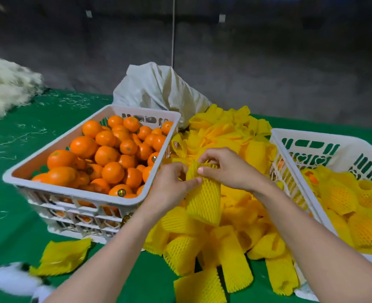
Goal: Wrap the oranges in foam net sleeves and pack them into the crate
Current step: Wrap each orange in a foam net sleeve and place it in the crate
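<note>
Left fingers: your left hand [172, 184] pinches the top rim of a yellow foam net sleeve [204, 197], thumb pressed against curled fingers [181, 169].
Right fingers: your right hand [224, 167] pinches the same rim from the other side, fingers curled over the mouth and thumb on the front. Your two hands almost meet.
Sleeve: it hangs from your grip over the middle of the bench, above the sleeve pile [224, 248].
Sleeve pile: loose yellow sleeves are heaped between the two crates and reach the near edge.
Oranges: bare oranges [113, 154] fill the white supply crate [71, 189] toward the left side.
Packing crate: the white packing crate [290, 154] sits at the right edge and holds wrapped oranges [338, 195].
Bench: the green bench [16, 226] is strewn with pale threads. A flattened sleeve [60, 256] lies near the near edge, in front of the supply crate.
Room: a pale sack [158, 86] stands at the far edge behind the pile, and a whitish fibre heap [3, 86] lies at the far left. A dull grey wall [268, 73] stands behind.
Hard to tell: whether an orange sits inside the held sleeve. A blurred white thing [7, 278] lies at the near left corner. The packing crate is cut off at the right.
</note>
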`<state>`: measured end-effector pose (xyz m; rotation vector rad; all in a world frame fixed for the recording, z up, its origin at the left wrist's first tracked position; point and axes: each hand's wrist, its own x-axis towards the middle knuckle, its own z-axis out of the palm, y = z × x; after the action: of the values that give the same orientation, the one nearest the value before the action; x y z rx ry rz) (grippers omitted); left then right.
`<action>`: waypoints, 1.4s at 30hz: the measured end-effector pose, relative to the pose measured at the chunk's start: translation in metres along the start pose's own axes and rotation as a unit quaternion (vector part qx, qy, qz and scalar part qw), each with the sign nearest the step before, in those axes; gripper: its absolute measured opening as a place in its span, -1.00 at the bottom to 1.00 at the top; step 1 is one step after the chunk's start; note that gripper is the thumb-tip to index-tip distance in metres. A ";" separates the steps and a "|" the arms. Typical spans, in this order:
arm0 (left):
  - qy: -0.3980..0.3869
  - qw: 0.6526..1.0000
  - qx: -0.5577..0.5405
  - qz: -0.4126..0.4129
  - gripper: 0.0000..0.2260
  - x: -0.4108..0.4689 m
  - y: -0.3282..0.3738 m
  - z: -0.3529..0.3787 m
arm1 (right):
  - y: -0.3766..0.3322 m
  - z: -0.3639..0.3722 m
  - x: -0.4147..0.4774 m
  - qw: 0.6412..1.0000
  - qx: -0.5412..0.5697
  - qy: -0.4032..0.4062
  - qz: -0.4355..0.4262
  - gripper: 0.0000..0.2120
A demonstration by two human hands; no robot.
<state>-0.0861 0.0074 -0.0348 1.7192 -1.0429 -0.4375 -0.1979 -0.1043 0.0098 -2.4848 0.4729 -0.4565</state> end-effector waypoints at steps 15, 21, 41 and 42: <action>-0.094 0.842 0.509 -0.150 -0.45 0.087 -0.120 -0.130 | -0.038 0.054 0.055 0.995 0.001 0.077 -0.057 -0.94; -0.017 0.912 0.389 -0.130 -0.59 0.088 -0.122 -0.136 | -0.027 0.047 0.037 0.994 0.048 0.095 -0.014 -0.86; -0.225 0.765 -0.582 -0.162 -0.53 0.010 0.022 -0.011 | 0.011 0.002 -0.039 0.861 0.498 0.067 0.076 -0.89; -0.223 0.774 -0.570 -0.165 -0.60 0.009 0.025 -0.003 | 0.015 0.001 -0.044 0.864 0.493 0.064 0.075 -0.89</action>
<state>-0.0901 -0.0006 -0.0094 0.6536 -0.5143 -1.4203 -0.2394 -0.0970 -0.0087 -1.4216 0.3473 -0.6058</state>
